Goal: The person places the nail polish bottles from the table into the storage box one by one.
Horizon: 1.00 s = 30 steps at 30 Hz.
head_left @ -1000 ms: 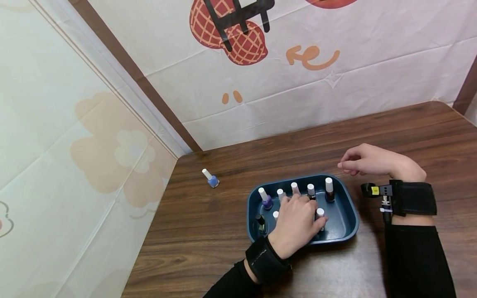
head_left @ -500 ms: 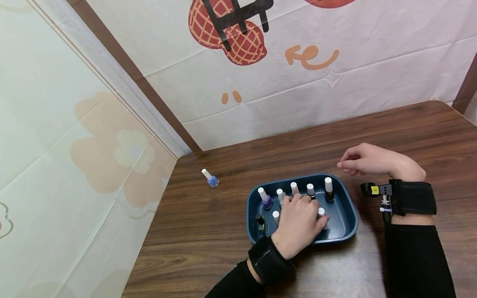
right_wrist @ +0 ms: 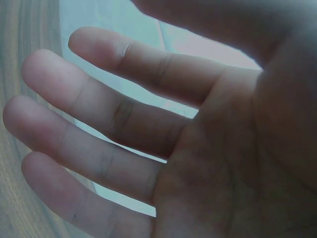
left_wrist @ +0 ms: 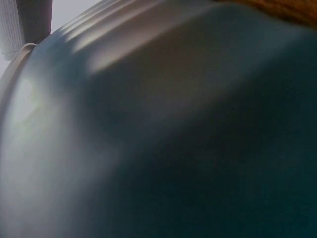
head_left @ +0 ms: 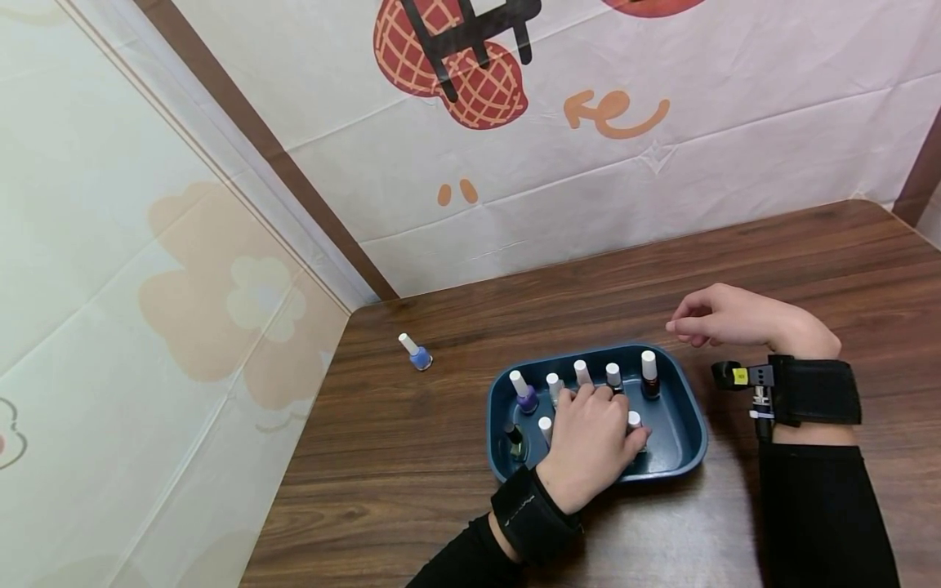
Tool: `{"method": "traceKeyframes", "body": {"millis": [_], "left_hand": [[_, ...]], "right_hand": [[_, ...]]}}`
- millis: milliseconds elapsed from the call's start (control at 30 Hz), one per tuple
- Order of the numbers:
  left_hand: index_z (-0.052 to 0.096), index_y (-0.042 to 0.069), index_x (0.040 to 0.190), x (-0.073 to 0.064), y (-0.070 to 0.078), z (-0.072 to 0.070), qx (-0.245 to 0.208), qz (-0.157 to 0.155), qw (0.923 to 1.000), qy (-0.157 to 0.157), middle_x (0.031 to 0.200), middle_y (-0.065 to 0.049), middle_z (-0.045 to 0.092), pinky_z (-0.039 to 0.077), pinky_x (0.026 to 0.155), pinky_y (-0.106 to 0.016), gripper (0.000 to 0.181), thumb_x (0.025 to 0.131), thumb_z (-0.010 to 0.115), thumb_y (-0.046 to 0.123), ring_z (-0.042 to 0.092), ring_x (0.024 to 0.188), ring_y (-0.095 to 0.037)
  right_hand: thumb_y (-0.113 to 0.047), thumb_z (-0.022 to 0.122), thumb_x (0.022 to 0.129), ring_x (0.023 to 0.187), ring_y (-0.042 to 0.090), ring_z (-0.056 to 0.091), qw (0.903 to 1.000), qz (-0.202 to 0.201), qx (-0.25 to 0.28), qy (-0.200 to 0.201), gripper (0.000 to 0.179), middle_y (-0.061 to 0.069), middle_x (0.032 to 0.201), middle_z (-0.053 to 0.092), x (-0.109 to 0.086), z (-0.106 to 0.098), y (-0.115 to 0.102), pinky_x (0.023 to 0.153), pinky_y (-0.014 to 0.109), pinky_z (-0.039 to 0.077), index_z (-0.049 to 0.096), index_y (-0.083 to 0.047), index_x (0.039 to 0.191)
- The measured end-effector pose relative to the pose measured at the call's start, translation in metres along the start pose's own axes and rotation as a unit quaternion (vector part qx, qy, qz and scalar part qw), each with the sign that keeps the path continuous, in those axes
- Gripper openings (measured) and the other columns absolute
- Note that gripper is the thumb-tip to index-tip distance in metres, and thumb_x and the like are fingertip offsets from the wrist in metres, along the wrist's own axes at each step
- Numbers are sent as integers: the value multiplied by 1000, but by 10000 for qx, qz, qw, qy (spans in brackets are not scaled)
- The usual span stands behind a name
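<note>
In the head view my left hand (head_left: pixel 590 445) reaches into a dark blue tray (head_left: pixel 693 445), its back facing up. Between its thumb and index finger shows the white cap of a nail polish bottle (head_left: pixel 635 420), which they appear to pinch; the bottle's lower part is hidden. More nail polish bottles stand around the hand, among them a purple one (head_left: pixel 525 398), a dark one (head_left: pixel 650 385) and a black-capped one (head_left: pixel 515 441). Right of the tray, above the table, hangs my right hand (head_left: pixel 742 317), holding nothing, its fingers (right_wrist: pixel 94 101) loosely bent and spread.
A blue nail polish bottle with a white cap (head_left: pixel 416 353) lies apart on the wooden table (head_left: pixel 382 441), toward the back left. A printed cloth (head_left: pixel 544 196) rises behind the table. Blurred tray surface (left_wrist: pixel 163 124) fills most of the left wrist view.
My left hand has shifted slightly right inside the tray, and the white-capped bottle by its thumb moved a little with it. The right hand stays in place.
</note>
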<state>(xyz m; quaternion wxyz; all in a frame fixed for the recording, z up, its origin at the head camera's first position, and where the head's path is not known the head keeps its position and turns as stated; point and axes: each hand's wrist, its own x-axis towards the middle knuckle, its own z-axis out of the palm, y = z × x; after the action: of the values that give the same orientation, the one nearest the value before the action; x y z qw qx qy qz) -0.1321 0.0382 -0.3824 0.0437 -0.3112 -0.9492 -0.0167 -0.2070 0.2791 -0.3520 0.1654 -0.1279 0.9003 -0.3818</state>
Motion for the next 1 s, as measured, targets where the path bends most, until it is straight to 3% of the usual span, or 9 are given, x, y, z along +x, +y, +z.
{"method": "traceKeyframes", "body": {"millis": [600,867,1000], "left_hand": [[73,21,96,-7,0,-1,113,91,9996,251,88,5,68,39,71,-28,34,90,60,52,57,83,-11],[71,20,99,-22,-6,-28,-62,-12,9988,479,92,6,67,42,74,-28,40,91,56,57,54,84,-11],[70,20,95,-26,-17,-43,-339,-146,9959,826,88,7,65,42,74,-27,36,91,59,54,53,82,-10]], "right_hand": [[-27,56,98,81,16,59,10000,-19,65,-48,29,5,86,64,-1,0,-1,69,29,51,65,0,105],[-26,56,97,80,16,59,10000,-36,48,-55,29,5,86,65,0,0,-2,68,29,51,65,1,106],[-26,57,97,80,16,58,10000,-23,36,-72,29,5,85,64,0,0,-2,67,29,51,65,0,106]]}}
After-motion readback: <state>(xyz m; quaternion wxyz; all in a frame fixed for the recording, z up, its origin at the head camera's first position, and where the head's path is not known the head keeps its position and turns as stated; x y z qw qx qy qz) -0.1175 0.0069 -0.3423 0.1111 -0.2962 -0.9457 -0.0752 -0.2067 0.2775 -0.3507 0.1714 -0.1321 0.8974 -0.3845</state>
